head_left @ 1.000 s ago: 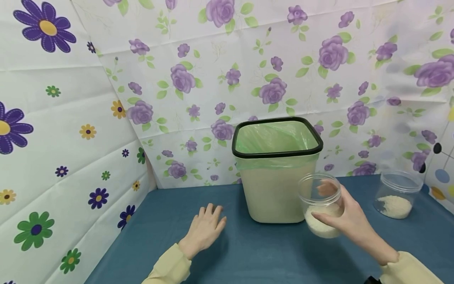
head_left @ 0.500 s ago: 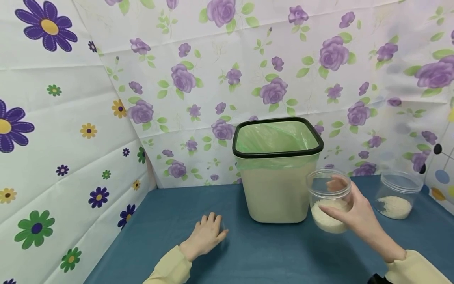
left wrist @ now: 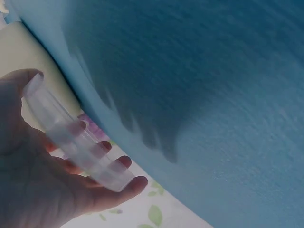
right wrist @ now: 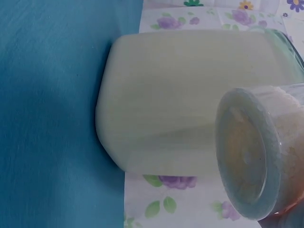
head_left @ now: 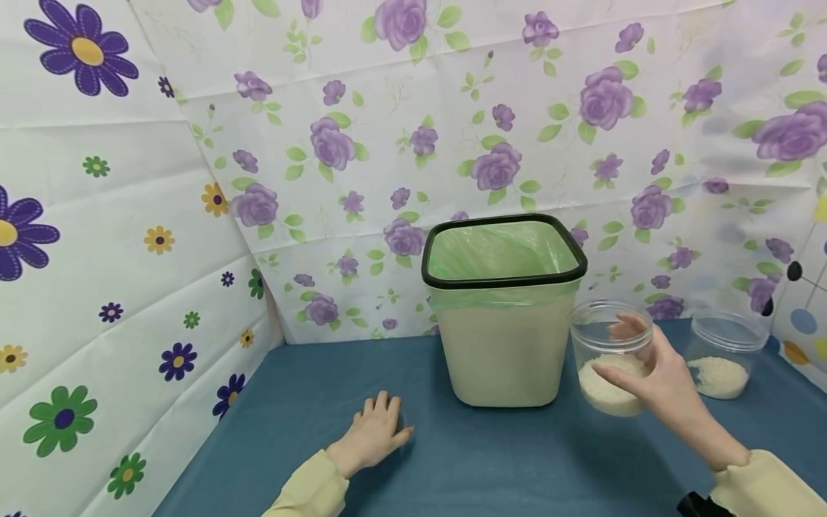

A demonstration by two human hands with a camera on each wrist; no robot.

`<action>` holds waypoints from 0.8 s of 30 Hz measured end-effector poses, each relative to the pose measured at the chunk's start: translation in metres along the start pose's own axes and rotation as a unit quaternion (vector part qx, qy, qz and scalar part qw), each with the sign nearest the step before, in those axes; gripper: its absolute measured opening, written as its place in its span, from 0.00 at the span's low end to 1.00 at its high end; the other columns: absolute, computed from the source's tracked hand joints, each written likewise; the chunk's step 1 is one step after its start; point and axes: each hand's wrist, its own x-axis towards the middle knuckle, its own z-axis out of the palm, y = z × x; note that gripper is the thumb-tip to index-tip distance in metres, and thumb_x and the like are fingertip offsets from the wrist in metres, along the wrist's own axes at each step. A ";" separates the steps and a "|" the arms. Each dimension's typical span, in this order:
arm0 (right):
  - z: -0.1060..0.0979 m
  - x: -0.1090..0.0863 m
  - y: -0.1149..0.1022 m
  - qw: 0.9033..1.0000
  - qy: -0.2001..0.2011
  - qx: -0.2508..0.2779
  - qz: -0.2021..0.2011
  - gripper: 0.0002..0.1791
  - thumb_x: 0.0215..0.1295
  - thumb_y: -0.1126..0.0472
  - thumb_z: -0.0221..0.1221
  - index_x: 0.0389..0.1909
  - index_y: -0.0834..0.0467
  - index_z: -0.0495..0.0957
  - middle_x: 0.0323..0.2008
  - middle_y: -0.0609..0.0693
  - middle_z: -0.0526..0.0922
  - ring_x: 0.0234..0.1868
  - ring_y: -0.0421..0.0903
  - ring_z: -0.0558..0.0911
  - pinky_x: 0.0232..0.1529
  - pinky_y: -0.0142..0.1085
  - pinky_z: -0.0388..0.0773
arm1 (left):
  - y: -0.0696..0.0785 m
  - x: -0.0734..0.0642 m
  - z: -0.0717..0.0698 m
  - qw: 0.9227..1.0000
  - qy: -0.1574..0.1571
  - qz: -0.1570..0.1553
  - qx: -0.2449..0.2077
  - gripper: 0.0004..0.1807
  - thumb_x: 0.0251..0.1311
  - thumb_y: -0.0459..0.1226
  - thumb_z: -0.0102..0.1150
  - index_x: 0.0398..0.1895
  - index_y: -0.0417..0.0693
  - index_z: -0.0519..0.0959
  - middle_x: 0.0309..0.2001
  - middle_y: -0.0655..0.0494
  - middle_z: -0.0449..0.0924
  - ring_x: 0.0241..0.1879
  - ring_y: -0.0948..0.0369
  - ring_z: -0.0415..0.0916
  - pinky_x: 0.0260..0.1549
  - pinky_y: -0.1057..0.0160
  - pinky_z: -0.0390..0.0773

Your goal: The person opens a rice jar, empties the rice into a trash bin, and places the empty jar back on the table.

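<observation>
My right hand (head_left: 672,388) grips a clear plastic jar (head_left: 614,391) by its side, just right of the bin. The jar is uncapped, about half full of white rice-like grains, and raised over the table. Its round base (right wrist: 244,156) shows in the right wrist view. Over the table, left of the bin, is my left hand (head_left: 368,436), palm down in the head view. The left wrist view shows it pinching a clear plastic lid (left wrist: 78,140) between thumb and fingers; from the head the hand mostly hides this lid.
A cream bin (head_left: 504,352) with a black rim and a green liner bag stands at the back centre. At the far right, a second clear jar (head_left: 723,359) of white grains sits on the blue tablecloth (head_left: 478,459). Flowered sheets (head_left: 362,179) hang behind and at the sides.
My right hand has carried the jar rightward and a little up, from in front of the bin to beside it. The left hand has dropped slightly.
</observation>
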 end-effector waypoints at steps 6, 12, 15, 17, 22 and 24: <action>-0.006 0.003 0.003 1.000 0.000 0.018 0.006 0.40 0.52 0.64 0.65 0.65 0.51 0.57 0.51 0.52 0.68 0.48 0.31 0.66 0.39 0.24 0.62 | -0.004 -0.001 0.003 1.000 -0.003 -0.005 -0.005 0.26 0.60 0.51 0.51 0.50 0.39 0.65 0.41 0.45 0.59 0.40 0.46 0.62 0.26 0.52 0.66; -0.010 0.006 0.006 1.000 0.007 0.029 0.006 0.40 0.52 0.65 0.65 0.65 0.51 0.57 0.51 0.52 0.67 0.48 0.30 0.66 0.39 0.21 0.62 | -0.005 -0.003 0.005 1.000 0.002 -0.009 -0.018 0.25 0.58 0.51 0.54 0.47 0.40 0.66 0.41 0.43 0.58 0.39 0.46 0.61 0.24 0.52 0.65; -0.012 0.007 0.007 0.999 0.010 0.030 0.006 0.40 0.52 0.66 0.65 0.65 0.50 0.57 0.50 0.52 0.67 0.48 0.30 0.66 0.39 0.21 0.62 | -0.006 -0.003 0.008 1.000 -0.002 -0.018 -0.019 0.26 0.58 0.51 0.54 0.48 0.39 0.66 0.45 0.40 0.57 0.42 0.43 0.60 0.29 0.46 0.67; -0.012 0.008 0.008 1.000 0.012 0.028 0.007 0.40 0.52 0.66 0.65 0.65 0.50 0.57 0.50 0.52 0.67 0.48 0.30 0.66 0.39 0.20 0.62 | -0.007 -0.003 0.010 1.000 -0.008 -0.023 -0.016 0.27 0.58 0.52 0.54 0.49 0.39 0.65 0.46 0.38 0.56 0.44 0.42 0.59 0.32 0.43 0.66; -0.014 0.008 0.010 1.000 0.010 0.027 0.011 0.41 0.52 0.65 0.65 0.66 0.49 0.56 0.51 0.50 0.68 0.48 0.30 0.66 0.39 0.20 0.63 | -0.007 -0.003 0.012 0.999 -0.022 -0.032 -0.010 0.28 0.58 0.52 0.54 0.49 0.38 0.65 0.47 0.37 0.55 0.47 0.39 0.58 0.36 0.40 0.64; -0.014 0.008 0.010 1.000 0.008 0.024 0.013 0.41 0.52 0.64 0.65 0.66 0.49 0.56 0.51 0.50 0.67 0.48 0.30 0.66 0.38 0.20 0.63 | -0.007 -0.003 0.012 0.999 -0.025 -0.035 -0.011 0.28 0.58 0.52 0.54 0.49 0.39 0.65 0.47 0.37 0.55 0.47 0.40 0.58 0.35 0.41 0.65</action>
